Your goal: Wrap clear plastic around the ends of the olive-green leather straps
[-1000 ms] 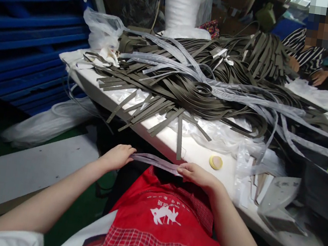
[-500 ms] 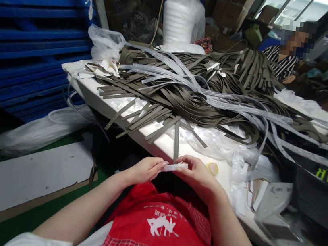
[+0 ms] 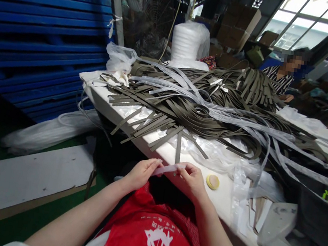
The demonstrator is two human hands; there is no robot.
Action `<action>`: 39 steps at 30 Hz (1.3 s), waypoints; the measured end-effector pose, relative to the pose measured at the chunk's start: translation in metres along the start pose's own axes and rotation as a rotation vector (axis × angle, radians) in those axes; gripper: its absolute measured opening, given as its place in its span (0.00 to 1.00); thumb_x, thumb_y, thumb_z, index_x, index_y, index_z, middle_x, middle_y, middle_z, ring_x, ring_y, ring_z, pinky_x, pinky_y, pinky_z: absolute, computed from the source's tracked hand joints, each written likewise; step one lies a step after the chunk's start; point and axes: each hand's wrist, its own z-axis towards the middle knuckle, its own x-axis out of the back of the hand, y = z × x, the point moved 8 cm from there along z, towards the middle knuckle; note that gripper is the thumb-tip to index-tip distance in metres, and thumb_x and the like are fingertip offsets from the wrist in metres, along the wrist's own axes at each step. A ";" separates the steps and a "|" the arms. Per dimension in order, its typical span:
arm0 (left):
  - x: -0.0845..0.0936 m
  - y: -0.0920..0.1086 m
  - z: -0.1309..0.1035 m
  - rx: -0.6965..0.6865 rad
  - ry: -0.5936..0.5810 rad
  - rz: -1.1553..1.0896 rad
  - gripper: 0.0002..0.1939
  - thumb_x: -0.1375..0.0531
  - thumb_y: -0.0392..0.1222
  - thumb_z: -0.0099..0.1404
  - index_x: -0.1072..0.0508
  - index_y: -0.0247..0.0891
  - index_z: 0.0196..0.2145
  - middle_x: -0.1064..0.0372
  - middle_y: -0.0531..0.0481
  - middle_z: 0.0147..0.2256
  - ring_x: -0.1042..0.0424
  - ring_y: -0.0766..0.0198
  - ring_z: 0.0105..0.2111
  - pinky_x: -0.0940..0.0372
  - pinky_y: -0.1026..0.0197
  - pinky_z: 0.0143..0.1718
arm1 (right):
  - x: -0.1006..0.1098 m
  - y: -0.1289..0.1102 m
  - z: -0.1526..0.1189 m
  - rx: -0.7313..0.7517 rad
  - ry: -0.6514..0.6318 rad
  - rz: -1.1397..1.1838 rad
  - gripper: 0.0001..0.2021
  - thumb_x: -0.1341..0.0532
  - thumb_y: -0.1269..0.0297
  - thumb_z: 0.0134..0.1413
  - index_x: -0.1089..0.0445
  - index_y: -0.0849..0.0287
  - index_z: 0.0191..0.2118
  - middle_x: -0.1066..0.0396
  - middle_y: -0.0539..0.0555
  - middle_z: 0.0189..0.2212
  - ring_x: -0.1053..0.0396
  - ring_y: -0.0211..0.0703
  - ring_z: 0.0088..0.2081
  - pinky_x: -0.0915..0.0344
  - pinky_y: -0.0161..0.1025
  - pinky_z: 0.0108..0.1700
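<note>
- Head view: I see one short pale strip (image 3: 166, 169) pinched between both hands just above the red apron (image 3: 161, 228), at the near edge of the white table (image 3: 160, 149).
- My left hand (image 3: 141, 173) has thumb and fingertips closed on the strip's left end; the right hand (image 3: 191, 179) is closed on its right end.
- I judge the work early: one strip is in hand, and a large heap of olive-grey straps (image 3: 196, 107) lies untouched at twelve o'clock, too many to count.
- Long translucent white strips (image 3: 272, 132) run across the heap toward three o'clock; I cannot count them.
- One yellow tape roll (image 3: 212, 181) sits just beside the right hand at three o'clock.
- One other person in a striped top (image 3: 275, 78) sits at one o'clock, well apart.
</note>
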 end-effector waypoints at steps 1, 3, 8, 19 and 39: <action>0.014 0.007 0.000 -0.062 0.106 0.030 0.24 0.53 0.55 0.73 0.27 0.35 0.36 0.26 0.46 0.34 0.26 0.61 0.35 0.32 0.60 0.42 | 0.000 -0.001 0.002 0.012 0.017 -0.019 0.17 0.36 0.49 0.48 0.30 0.60 0.27 0.30 0.52 0.23 0.36 0.40 0.27 0.38 0.37 0.32; 0.043 0.024 -0.004 -0.163 0.276 0.068 0.22 0.52 0.52 0.73 0.26 0.35 0.34 0.25 0.45 0.39 0.27 0.59 0.43 0.35 0.58 0.51 | -0.002 -0.007 0.006 0.047 0.049 -0.063 0.18 0.36 0.47 0.49 0.32 0.60 0.26 0.33 0.51 0.22 0.38 0.39 0.25 0.40 0.37 0.30; 0.059 0.072 -0.020 -0.289 0.123 0.217 0.20 0.51 0.48 0.74 0.23 0.38 0.36 0.33 0.45 0.55 0.34 0.58 0.55 0.43 0.58 0.59 | -0.018 -0.042 0.015 0.263 0.098 -0.267 0.23 0.37 0.48 0.52 0.44 0.58 0.19 0.45 0.47 0.18 0.46 0.35 0.24 0.46 0.35 0.29; 0.057 0.084 -0.033 -0.268 -0.002 0.184 0.24 0.54 0.52 0.74 0.23 0.34 0.37 0.27 0.45 0.37 0.28 0.61 0.40 0.36 0.63 0.47 | -0.065 -0.080 0.025 0.342 -0.076 -0.138 0.11 0.36 0.56 0.53 0.28 0.60 0.29 0.28 0.53 0.27 0.34 0.41 0.31 0.37 0.38 0.37; 0.025 0.094 -0.034 -0.313 -0.147 0.206 0.24 0.56 0.51 0.75 0.25 0.35 0.37 0.28 0.47 0.32 0.29 0.64 0.34 0.35 0.64 0.41 | -0.044 -0.071 0.020 0.247 0.035 -0.039 0.16 0.34 0.53 0.49 0.35 0.59 0.22 0.36 0.49 0.19 0.42 0.36 0.23 0.42 0.35 0.27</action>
